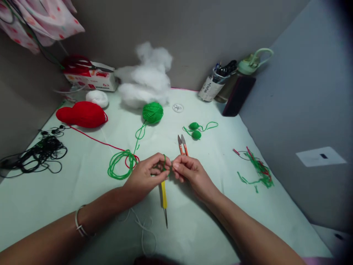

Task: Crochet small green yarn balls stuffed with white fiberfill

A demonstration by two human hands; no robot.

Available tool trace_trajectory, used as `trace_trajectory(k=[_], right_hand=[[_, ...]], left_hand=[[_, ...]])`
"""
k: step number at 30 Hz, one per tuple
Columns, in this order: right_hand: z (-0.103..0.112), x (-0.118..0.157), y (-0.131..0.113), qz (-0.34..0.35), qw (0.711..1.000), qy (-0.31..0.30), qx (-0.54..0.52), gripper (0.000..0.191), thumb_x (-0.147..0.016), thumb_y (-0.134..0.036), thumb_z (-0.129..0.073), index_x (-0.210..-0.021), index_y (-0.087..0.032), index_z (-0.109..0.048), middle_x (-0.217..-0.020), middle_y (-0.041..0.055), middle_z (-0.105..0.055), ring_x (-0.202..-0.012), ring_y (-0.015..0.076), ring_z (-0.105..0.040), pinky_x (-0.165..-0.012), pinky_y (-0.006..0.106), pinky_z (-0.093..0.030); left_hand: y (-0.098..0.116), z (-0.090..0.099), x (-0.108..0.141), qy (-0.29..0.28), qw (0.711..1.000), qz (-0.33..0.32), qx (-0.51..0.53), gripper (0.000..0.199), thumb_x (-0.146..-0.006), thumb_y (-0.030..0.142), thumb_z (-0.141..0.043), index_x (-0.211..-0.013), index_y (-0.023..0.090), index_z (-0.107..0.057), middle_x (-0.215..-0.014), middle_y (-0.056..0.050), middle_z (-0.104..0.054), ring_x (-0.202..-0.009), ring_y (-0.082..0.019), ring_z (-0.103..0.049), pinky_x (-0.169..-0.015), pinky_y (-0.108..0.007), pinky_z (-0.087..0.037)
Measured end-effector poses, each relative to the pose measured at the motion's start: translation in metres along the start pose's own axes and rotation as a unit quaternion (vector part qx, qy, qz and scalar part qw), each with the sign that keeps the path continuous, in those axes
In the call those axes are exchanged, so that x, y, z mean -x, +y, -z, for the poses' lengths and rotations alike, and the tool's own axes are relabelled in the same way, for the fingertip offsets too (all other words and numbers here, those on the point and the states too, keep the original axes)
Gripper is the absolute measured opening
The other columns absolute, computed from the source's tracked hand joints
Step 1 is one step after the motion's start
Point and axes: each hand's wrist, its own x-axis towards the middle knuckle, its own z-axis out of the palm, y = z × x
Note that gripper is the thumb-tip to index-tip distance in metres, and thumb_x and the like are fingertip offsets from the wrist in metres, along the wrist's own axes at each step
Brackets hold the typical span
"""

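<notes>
Green yarn (164,159) is pinched in the fingers of my left hand (147,173), near the middle of the table. Close beside it, my right hand (194,175) has thumb and forefinger pressed together; what lies between them is too small to make out. A yellow-handled crochet hook (164,195) rests below my left fingers. Just beyond my right hand are small orange-handled snips (182,144), partly hidden by it. Coiled green yarn (119,165) lies left of my left hand, with a strand running to a green yarn ball (153,112).
White stuffing (146,79) sits at the back, with red yarn (82,115) and a box (93,79) to its left. Black cord (41,152) lies far left. Two green pieces (195,130), yarn scraps (260,167), a pen cup (211,88) and a phone (238,96) stand or lie right.
</notes>
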Motion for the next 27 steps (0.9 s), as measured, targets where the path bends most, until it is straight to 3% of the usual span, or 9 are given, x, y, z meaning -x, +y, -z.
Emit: trace_trajectory(k=[4, 7, 10, 13, 17, 19, 22, 27], right_hand=[[0.003, 0.002, -0.003, -0.040, 0.993, -0.020, -0.110, 0.034, -0.080, -0.045, -0.080, -0.071, -0.017, -0.061, -0.054, -0.0063, -0.049, -0.048, 0.0060, -0.031, -0.049, 0.023, -0.022], [0.007, -0.001, -0.005, -0.033, 0.994, -0.037, -0.102, 0.033, -0.082, -0.044, -0.080, -0.073, -0.018, -0.063, -0.054, -0.0064, -0.049, -0.050, 0.0069, -0.033, -0.051, 0.023, -0.025], [0.008, -0.003, -0.005, 0.004, 0.996, -0.034, -0.076, 0.028, -0.083, -0.041, -0.080, -0.075, -0.017, -0.066, -0.075, -0.0010, -0.062, -0.054, 0.0062, -0.038, -0.052, 0.023, -0.028], [0.003, -0.004, -0.004, 0.003, 0.989, -0.065, -0.132, 0.026, -0.090, -0.040, -0.073, -0.081, -0.018, -0.063, -0.093, 0.0026, -0.069, -0.050, 0.0040, -0.036, -0.049, 0.023, -0.026], [-0.004, -0.004, 0.000, -0.032, 0.984, -0.085, -0.155, 0.030, -0.095, -0.045, -0.066, -0.081, -0.020, -0.057, -0.070, -0.0014, -0.063, -0.051, 0.0081, -0.041, -0.053, 0.025, -0.031], [-0.006, -0.004, 0.002, -0.033, 0.989, -0.077, -0.126, 0.032, -0.096, -0.045, -0.065, -0.080, -0.019, -0.056, -0.063, -0.0035, -0.056, -0.055, 0.0093, -0.042, -0.056, 0.026, -0.032], [-0.005, -0.002, 0.002, -0.040, 0.992, -0.086, -0.086, 0.031, -0.096, -0.044, -0.066, -0.081, -0.018, -0.058, -0.064, -0.0053, -0.048, -0.057, 0.0089, -0.038, -0.057, 0.026, -0.029], [-0.005, 0.009, -0.005, -0.072, 0.993, -0.091, -0.030, 0.033, -0.094, -0.046, -0.068, -0.080, -0.019, -0.056, -0.066, -0.0052, -0.044, -0.061, 0.0098, -0.036, -0.057, 0.027, -0.025]], left_hand=[[0.001, 0.004, 0.000, -0.008, 1.000, 0.019, -0.012, 0.011, -0.081, 0.022, -0.075, -0.086, 0.020, -0.066, -0.082, 0.001, -0.065, -0.069, -0.012, -0.064, -0.070, -0.026, -0.052], [0.004, 0.008, -0.002, -0.025, 0.997, 0.054, 0.057, 0.017, -0.079, 0.028, -0.079, -0.084, 0.020, -0.065, -0.077, 0.001, -0.064, -0.071, -0.014, -0.063, -0.070, -0.026, -0.053], [0.004, 0.010, -0.004, -0.040, 0.990, 0.078, 0.114, 0.019, -0.080, 0.030, -0.080, -0.084, 0.020, -0.064, -0.078, 0.001, -0.064, -0.073, -0.014, -0.062, -0.072, -0.028, -0.054], [0.003, 0.011, -0.005, -0.051, 0.988, 0.069, 0.125, 0.014, -0.085, 0.028, -0.075, -0.087, 0.020, -0.063, -0.079, 0.001, -0.066, -0.076, -0.014, -0.062, -0.075, -0.029, -0.052], [0.001, 0.008, -0.005, -0.091, 0.983, 0.059, 0.148, 0.013, -0.089, 0.027, -0.067, -0.087, 0.021, -0.055, -0.076, 0.000, -0.067, -0.075, -0.016, -0.064, -0.073, -0.030, -0.048], [0.001, 0.005, -0.003, -0.070, 0.991, 0.056, 0.101, 0.013, -0.085, 0.022, -0.064, -0.082, 0.022, -0.052, -0.072, 0.001, -0.062, -0.069, -0.015, -0.060, -0.066, -0.028, -0.044], [0.002, 0.000, 0.000, -0.027, 0.998, 0.039, -0.049, 0.015, -0.077, 0.013, -0.059, -0.073, 0.022, -0.048, -0.063, 0.005, -0.048, -0.059, -0.011, -0.043, -0.056, -0.025, -0.032], [-0.002, -0.003, 0.006, -0.039, 0.987, -0.006, -0.154, 0.019, -0.069, 0.008, -0.053, -0.068, 0.022, -0.040, -0.063, 0.006, -0.041, -0.061, -0.011, -0.037, -0.056, -0.026, -0.028]])
